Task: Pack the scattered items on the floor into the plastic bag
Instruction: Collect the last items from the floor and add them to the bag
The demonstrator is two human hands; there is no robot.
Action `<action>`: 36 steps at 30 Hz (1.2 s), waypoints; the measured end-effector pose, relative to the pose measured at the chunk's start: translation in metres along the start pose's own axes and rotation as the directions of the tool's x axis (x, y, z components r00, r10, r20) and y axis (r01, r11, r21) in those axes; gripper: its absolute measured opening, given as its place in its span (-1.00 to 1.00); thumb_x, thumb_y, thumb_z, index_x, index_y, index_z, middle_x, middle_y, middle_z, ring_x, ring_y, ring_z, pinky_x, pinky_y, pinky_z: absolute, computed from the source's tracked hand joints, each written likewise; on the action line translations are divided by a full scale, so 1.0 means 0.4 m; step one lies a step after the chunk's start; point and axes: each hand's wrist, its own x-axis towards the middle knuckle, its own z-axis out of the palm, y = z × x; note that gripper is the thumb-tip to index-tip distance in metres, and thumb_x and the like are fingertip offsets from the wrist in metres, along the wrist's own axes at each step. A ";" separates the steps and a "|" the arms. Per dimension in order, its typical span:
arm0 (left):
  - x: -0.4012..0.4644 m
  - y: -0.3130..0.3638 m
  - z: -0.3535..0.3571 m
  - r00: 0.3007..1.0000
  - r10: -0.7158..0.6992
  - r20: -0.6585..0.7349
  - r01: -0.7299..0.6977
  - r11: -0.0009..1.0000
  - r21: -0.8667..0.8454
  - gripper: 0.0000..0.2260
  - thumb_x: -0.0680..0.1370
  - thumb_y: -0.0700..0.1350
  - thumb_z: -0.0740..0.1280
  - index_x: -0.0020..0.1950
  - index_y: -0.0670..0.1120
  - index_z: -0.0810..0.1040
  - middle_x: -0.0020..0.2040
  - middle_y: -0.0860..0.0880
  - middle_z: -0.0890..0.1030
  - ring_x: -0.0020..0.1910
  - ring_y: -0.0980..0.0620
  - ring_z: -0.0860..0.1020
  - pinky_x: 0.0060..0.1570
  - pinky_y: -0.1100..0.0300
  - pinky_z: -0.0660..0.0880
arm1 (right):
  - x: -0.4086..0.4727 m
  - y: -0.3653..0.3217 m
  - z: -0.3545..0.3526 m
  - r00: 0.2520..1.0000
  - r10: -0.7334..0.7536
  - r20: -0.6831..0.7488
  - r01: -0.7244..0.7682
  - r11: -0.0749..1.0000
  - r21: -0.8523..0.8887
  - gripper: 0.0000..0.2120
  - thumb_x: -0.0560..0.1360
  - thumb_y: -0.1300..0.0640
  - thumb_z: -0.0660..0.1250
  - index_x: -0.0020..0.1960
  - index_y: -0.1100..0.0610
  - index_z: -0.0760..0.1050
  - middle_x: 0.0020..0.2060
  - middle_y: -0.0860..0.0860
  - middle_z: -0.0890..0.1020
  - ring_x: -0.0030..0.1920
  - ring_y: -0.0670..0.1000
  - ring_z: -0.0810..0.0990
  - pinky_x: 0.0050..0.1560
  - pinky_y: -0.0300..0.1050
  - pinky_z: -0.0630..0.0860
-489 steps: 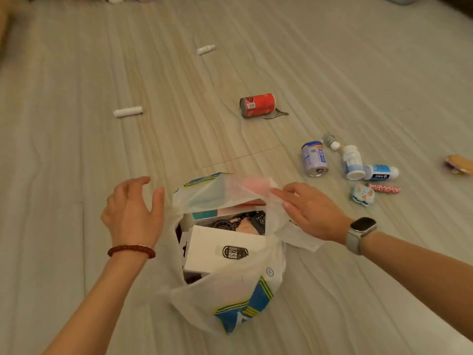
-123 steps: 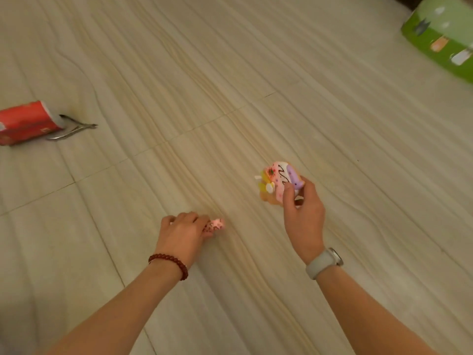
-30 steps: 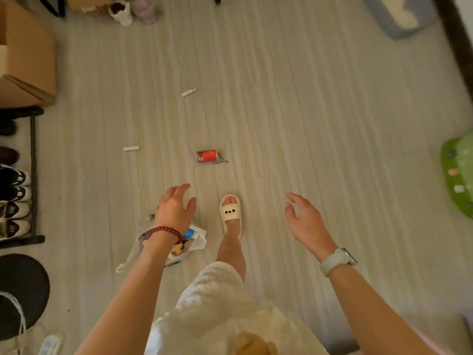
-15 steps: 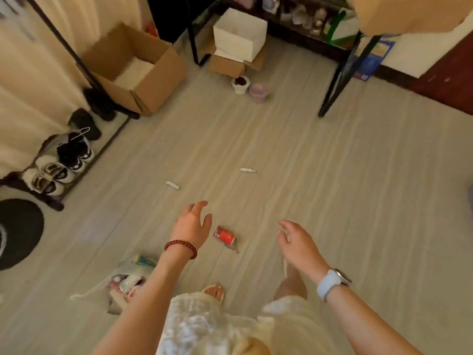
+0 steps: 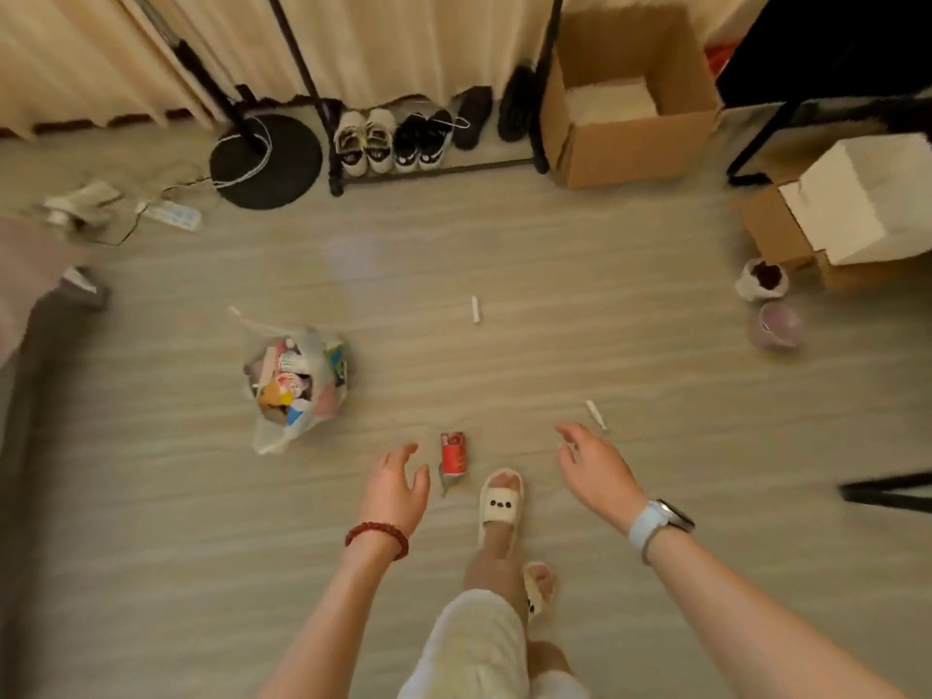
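Standing over the floor, the person holds both hands out empty: the left hand [image 5: 391, 489] is spread with fingers loosely curled, and the right hand [image 5: 595, 471] is open too, palm turned inward, neither one touching anything.

The job looks mostly done. The plastic bag [image 5: 295, 383] sits on the floor well up and to the left of the left hand, its mouth gaping and its belly full of boxes and small colourful things. What is left, as far as the view shows, is a short list. A red can [image 5: 452, 452] lies on its side just beside the left hand's fingertips, between the two hands and nearer the left one, with a small metal piece [image 5: 446, 480] at its near end that is too blurred to name. A small white tube [image 5: 596, 415] lies just beyond the right hand's fingertips. A second white tube [image 5: 475, 309] lies farther off, well ahead of both hands and roughly between them.

A slippered foot [image 5: 500, 502] is planted right next to the can, on the right hand's side of it. Judging by the layout, the can is the nearest pick for the left hand and the close tube for the right, and both then have to travel leftward to the bag.
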 end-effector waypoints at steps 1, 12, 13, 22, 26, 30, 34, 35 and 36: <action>0.017 0.002 0.022 0.999 -0.035 0.003 0.035 0.999 -0.028 -0.67 0.54 -0.15 0.22 0.29 -0.17 0.39 0.26 -0.16 0.47 0.25 -0.09 0.43 0.22 0.10 0.36 | 0.032 0.007 0.002 1.000 -0.005 0.018 0.005 1.000 0.002 -0.66 0.53 0.23 0.13 0.30 0.22 0.35 0.25 0.20 0.47 0.27 0.14 0.43 0.26 -0.08 0.32; 0.554 -0.033 0.463 0.951 -0.304 0.047 0.308 0.935 -0.173 -0.54 0.54 -0.08 0.22 0.40 -0.15 0.23 0.36 -0.20 0.33 0.33 -0.14 0.33 0.29 0.06 0.28 | 0.595 0.356 0.160 0.962 0.272 0.027 -0.273 0.958 0.088 -0.62 0.53 0.24 0.14 0.34 0.21 0.30 0.23 0.22 0.44 0.23 0.15 0.44 0.18 -0.11 0.36; 0.611 -0.069 0.525 0.935 -0.352 0.045 0.354 0.919 -0.171 -0.49 0.53 -0.07 0.24 0.42 -0.16 0.18 0.39 -0.21 0.30 0.36 -0.16 0.29 0.31 0.04 0.26 | 0.656 0.412 0.193 0.954 0.300 0.028 -0.301 0.950 0.084 -0.60 0.52 0.23 0.15 0.35 0.21 0.27 0.26 0.21 0.41 0.24 0.15 0.42 0.19 -0.11 0.35; 0.979 -0.430 1.055 0.726 -0.671 -0.151 0.673 0.738 -0.048 -0.05 0.34 0.11 0.44 0.48 -0.14 -0.11 0.49 -0.22 0.05 0.44 -0.24 0.08 0.34 -0.24 0.15 | 1.161 0.933 0.516 0.848 0.514 -0.129 -0.526 0.788 -0.319 -0.43 0.50 0.14 0.17 0.44 0.17 0.04 0.35 0.22 0.24 0.29 0.27 0.28 0.23 0.19 0.32; 1.025 -0.542 1.095 0.685 -0.635 -0.358 0.661 0.748 -0.061 -0.18 0.35 0.02 0.46 0.45 -0.14 0.07 0.34 -0.33 0.30 0.29 -0.35 0.30 0.25 -0.27 0.23 | 1.242 1.037 0.583 0.801 0.513 -0.308 -0.595 0.740 -0.316 -0.63 0.49 0.30 0.17 0.24 0.41 0.20 0.16 0.39 0.34 0.13 0.37 0.40 0.03 0.20 0.41; 1.028 -0.587 1.016 0.780 -0.566 -0.268 0.594 0.803 0.033 -0.29 0.38 -0.02 0.43 0.39 -0.17 0.14 0.21 -0.36 0.38 0.14 -0.38 0.39 0.08 -0.25 0.37 | 1.233 1.012 0.578 0.890 0.383 -0.247 -0.456 0.762 -0.460 -0.73 0.50 0.38 0.10 0.17 0.46 0.26 0.10 0.42 0.40 0.08 0.38 0.46 -0.03 0.18 0.44; 0.998 -0.505 0.932 0.848 -0.487 -0.207 0.515 0.851 0.108 -0.28 0.35 -0.02 0.46 0.38 -0.15 0.18 0.18 -0.32 0.42 0.11 -0.35 0.43 0.03 -0.22 0.41 | 1.197 0.865 0.542 0.972 0.234 -0.007 -0.196 0.796 -0.573 -0.72 0.52 0.28 0.12 0.22 0.31 0.28 0.13 0.27 0.43 0.11 0.28 0.48 -0.08 0.04 0.44; 0.990 -0.473 0.905 0.853 -0.488 -0.188 0.508 0.858 0.080 -0.27 0.34 -0.02 0.46 0.39 -0.14 0.17 0.19 -0.31 0.42 0.12 -0.33 0.43 0.04 -0.20 0.42 | 1.184 0.817 0.533 0.977 0.204 0.058 -0.134 0.805 -0.578 -0.71 0.53 0.24 0.12 0.24 0.28 0.27 0.15 0.23 0.42 0.12 0.25 0.47 -0.07 0.01 0.43; 0.978 -0.438 0.875 0.859 -0.481 -0.177 0.495 0.868 0.044 -0.26 0.34 -0.01 0.46 0.40 -0.13 0.16 0.20 -0.29 0.42 0.13 -0.31 0.43 0.04 -0.18 0.44 | 1.169 0.765 0.523 0.978 0.172 0.116 -0.077 0.820 -0.567 -0.70 0.53 0.21 0.11 0.25 0.26 0.26 0.15 0.21 0.41 0.12 0.24 0.47 -0.07 -0.01 0.42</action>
